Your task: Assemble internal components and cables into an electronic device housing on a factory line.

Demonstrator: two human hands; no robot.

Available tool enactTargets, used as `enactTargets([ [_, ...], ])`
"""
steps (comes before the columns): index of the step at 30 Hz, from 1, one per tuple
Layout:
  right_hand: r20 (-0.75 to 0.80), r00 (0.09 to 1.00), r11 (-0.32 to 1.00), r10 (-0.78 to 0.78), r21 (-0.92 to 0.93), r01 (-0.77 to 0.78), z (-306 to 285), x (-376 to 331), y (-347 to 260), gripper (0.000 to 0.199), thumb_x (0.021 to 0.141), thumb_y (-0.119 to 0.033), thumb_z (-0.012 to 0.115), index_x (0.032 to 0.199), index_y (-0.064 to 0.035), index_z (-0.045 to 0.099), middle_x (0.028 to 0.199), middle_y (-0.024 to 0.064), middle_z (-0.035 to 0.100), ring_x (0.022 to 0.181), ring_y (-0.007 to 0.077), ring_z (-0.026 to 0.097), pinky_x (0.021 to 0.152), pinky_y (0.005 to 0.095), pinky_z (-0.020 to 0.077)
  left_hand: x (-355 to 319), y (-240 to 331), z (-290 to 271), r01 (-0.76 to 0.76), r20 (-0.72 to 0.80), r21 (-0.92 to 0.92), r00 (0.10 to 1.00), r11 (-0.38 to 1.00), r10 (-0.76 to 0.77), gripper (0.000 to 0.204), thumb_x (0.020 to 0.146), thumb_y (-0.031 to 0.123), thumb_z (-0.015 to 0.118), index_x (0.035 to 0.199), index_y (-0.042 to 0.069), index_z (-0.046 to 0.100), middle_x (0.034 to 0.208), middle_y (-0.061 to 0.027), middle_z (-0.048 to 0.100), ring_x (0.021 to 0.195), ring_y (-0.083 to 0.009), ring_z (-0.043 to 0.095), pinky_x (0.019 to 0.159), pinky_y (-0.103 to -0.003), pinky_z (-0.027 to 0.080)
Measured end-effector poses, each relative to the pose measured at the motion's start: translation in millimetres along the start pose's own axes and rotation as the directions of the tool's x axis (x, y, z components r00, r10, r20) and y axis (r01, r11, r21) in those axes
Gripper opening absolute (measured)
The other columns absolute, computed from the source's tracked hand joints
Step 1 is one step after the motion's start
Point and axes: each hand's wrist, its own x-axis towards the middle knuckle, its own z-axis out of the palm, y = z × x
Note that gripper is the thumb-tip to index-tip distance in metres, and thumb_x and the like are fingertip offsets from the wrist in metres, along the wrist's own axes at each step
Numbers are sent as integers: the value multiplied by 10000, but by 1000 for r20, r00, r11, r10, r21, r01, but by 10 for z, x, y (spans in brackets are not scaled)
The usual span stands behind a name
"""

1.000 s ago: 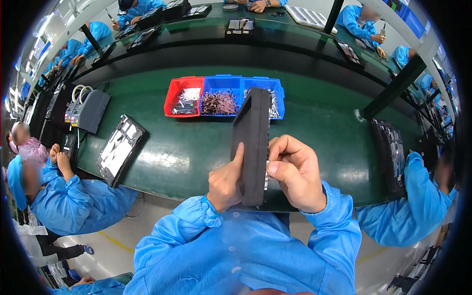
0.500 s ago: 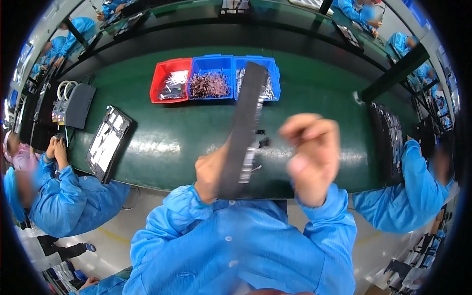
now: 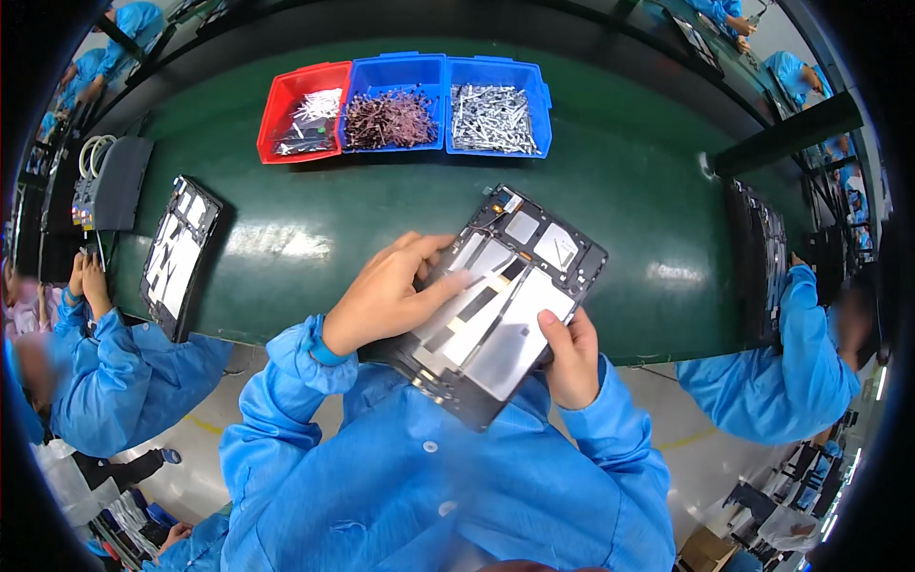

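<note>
An opened tablet (image 3: 519, 334) is tilted over the table's near edge, its inside facing up. White panels, dark ribbon strips and a black frame show in it. My left hand (image 3: 381, 296) grips its left edge, the thumb lying over the inner face and the fingertips at the side. At the lower right edge, my right hand (image 3: 573, 357) clasps it, thumb on top and the other fingers mostly hidden beneath.
Beyond the tablet stand a red bin (image 3: 300, 114) of white and dark pieces, a blue bin (image 3: 393, 105) of brownish parts and another blue bin (image 3: 496, 105) of silvery parts. Another opened tablet (image 3: 179, 257) and a grey device (image 3: 114, 183) lie left. Co-workers sit at both sides.
The tablet has turned from edge-on to inside-up and come lower. My right hand, free and blurred before, now grips its right edge. The bins appear higher in view.
</note>
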Motion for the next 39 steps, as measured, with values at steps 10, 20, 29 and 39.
enactTargets([
  [10, 576, 803, 853, 155, 332, -403, 356, -342, -105, 445, 1116, -219, 538, 1502, -7, 474, 1411, 161, 607, 1230, 276, 640, 1057, 430, 518, 299, 61, -183, -311, 184, 272, 946, 911, 268, 311, 965, 85, 669, 1264, 24, 730, 915, -152, 665, 840, -330, 669, 763, -424, 535],
  [20, 566, 798, 838, 207, 319, -443, 551, -283, -380, 540, 1132, -275, 516, 1564, 11, 364, 1473, 218, 559, 1274, 372, 637, 1011, 547, 590, 260, 75, -152, -438, 149, 367, 899, 821, 413, 317, 945, 65, 668, 1254, 66, 741, 993, -173, 707, 843, -382, 685, 747, -463, 563],
  [29, 483, 753, 836, 447, 74, -544, 286, -221, -436, 391, 1032, -230, 671, 1325, 24, 622, 1141, 158, 722, 920, 280, 745, 766, 417, 650, 203, 239, 13, -413, 65, 380, 904, 828, 422, 333, 926, 13, 637, 1243, 41, 737, 884, -178, 614, 776, -378, 624, 706, -438, 509],
  [39, 397, 840, 897, 369, 84, -434, -92, 140, -371, 408, 847, -137, 641, 1200, 68, 638, 838, 184, 710, 589, 253, 691, 443, 356, 528, 30, 180, 296, -291, -154, 352, 919, 890, 362, 389, 919, -44, 657, 1301, -1, 717, 812, -96, 560, 609, -176, 554, 566, -324, 470],
])
